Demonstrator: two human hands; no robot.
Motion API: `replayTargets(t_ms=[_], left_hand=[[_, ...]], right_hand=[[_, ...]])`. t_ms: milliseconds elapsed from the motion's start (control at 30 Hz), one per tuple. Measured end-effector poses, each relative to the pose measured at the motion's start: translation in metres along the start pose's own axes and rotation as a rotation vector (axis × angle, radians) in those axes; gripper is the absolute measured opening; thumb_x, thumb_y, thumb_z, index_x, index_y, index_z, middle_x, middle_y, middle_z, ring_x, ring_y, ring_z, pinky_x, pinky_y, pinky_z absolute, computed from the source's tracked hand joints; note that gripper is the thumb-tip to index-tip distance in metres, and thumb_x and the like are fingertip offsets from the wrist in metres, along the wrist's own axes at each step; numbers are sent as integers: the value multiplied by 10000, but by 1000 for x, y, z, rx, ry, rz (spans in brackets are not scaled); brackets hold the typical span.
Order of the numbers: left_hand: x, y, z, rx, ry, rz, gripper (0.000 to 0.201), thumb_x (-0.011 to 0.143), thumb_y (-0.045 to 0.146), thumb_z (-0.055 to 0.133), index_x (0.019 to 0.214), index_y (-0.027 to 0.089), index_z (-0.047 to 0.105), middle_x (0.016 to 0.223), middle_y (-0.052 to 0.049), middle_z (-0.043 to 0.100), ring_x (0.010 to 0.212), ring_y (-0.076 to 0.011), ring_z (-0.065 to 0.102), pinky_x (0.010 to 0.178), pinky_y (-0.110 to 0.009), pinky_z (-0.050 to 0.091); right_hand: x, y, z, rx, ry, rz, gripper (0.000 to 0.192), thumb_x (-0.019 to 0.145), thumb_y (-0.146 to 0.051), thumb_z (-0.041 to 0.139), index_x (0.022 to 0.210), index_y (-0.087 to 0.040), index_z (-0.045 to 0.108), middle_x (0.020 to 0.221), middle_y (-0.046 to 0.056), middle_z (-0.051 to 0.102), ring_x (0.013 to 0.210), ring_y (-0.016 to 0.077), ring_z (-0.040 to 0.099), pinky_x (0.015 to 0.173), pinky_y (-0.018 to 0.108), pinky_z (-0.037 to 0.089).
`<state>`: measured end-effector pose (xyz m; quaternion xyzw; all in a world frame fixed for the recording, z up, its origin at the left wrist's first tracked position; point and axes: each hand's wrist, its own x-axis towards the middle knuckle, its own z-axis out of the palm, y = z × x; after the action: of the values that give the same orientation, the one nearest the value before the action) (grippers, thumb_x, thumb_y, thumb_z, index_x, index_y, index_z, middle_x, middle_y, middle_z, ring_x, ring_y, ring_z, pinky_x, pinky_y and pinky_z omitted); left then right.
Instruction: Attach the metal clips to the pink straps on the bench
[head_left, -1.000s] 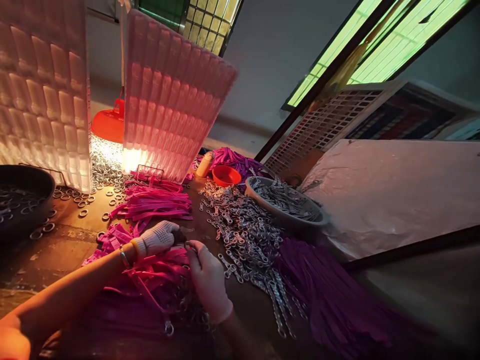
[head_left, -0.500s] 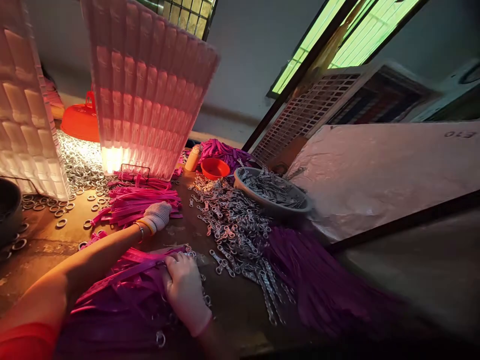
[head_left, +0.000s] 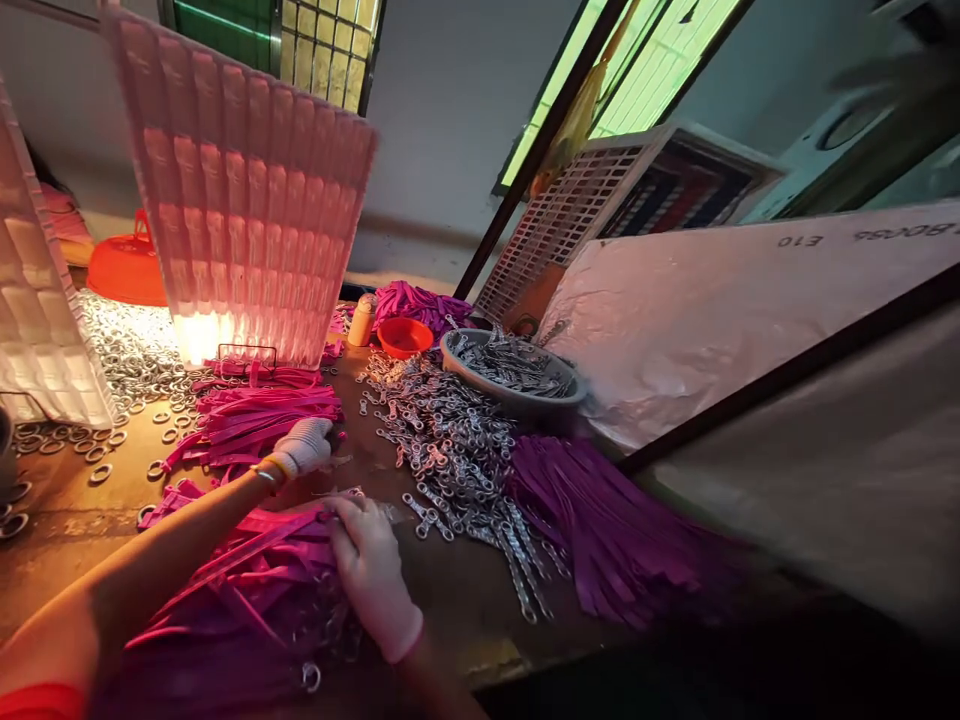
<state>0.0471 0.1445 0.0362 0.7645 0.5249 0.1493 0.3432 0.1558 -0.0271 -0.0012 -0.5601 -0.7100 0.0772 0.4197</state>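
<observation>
- Left hand [head_left: 304,446], in a white knit glove, lower left of centre: fingers curled loosely, resting at the near edge of a stack of pink straps [head_left: 259,418]; whether it pinches one cannot be told.
- Right hand [head_left: 371,570], gloved, bottom centre: laid palm-down, fingers bent, pressing on a bundle of pink straps with metal rings [head_left: 247,590].
- Heap of metal clasps [head_left: 450,440] lies centre frame, just right of both hands.
- Grey bowl [head_left: 517,390] of clasps stands behind the heap.
- Purple straps [head_left: 615,530] fan out at lower right.
- Loose metal rings [head_left: 127,350] sit at left.
</observation>
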Motion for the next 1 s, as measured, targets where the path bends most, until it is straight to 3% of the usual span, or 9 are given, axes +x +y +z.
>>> replayTargets(t_ms=[167,267,333,500,600,667,800,900,1000], left_hand=[[-87,-9,-17,-400,-88,47,218,909,306,538,999,140,648,666,11,574,443,-66,415,422,-192,334],[-126,-14,-11,-827,-128,5,292,865,448,635,857,158,598,558,58,462,387,-44,313,369,-174,248],[-142,-17,-5,-946,-102,-34,357,849,509,659,801,168,566,517,76,410,380,-47,302,356,-171,236],[-163,-18,0,-961,-64,-32,385,853,510,666,725,187,498,505,82,397,387,-51,307,360,-171,236],[-169,-18,-2,-788,-63,-35,368,869,511,632,733,184,531,479,74,427,373,-62,310,356,-183,212],[-170,-19,-2,-617,-44,29,317,858,442,649,715,171,569,514,47,500,425,-75,372,402,-191,274],[-167,-28,3,-446,-69,206,167,822,276,643,715,148,655,721,-23,649,663,-138,515,606,-237,413],[-165,-36,8,-514,-84,144,239,874,343,591,750,143,633,614,8,552,559,-115,428,522,-233,347],[-166,-40,10,-610,-50,86,311,890,425,596,785,134,628,588,28,494,517,-93,362,481,-221,288]], right_hand=[[11,-10,-22,46,37,18,242,1005,-245,524,1217,-232,641,1043,44,733,929,204,654,837,313,468],[14,-24,-24,31,-49,-38,218,1003,-221,526,1183,-223,648,1032,46,729,950,205,649,851,307,461],[13,-33,-22,-17,-99,-72,214,1000,-196,513,1170,-203,644,1019,58,721,946,207,642,850,307,457],[8,-49,-22,-298,-124,-123,199,976,-160,506,1119,-178,643,912,69,693,854,235,613,775,338,423],[6,-51,-23,-456,-181,-198,171,953,-148,522,1066,-178,647,829,64,661,764,234,576,690,341,376],[6,-49,-21,-514,-218,-260,160,944,-146,531,1049,-178,647,800,60,643,723,230,554,659,340,350],[5,-43,-15,-499,-204,-233,172,972,-154,496,1057,-184,642,826,60,655,749,226,570,687,336,369],[6,-43,-15,-393,-239,-145,236,961,-168,534,1187,-178,603,975,71,695,873,224,619,766,323,417],[10,-45,-18,-343,-364,-121,455,909,-228,624,1345,-156,514,1078,96,709,949,241,652,789,323,449]])
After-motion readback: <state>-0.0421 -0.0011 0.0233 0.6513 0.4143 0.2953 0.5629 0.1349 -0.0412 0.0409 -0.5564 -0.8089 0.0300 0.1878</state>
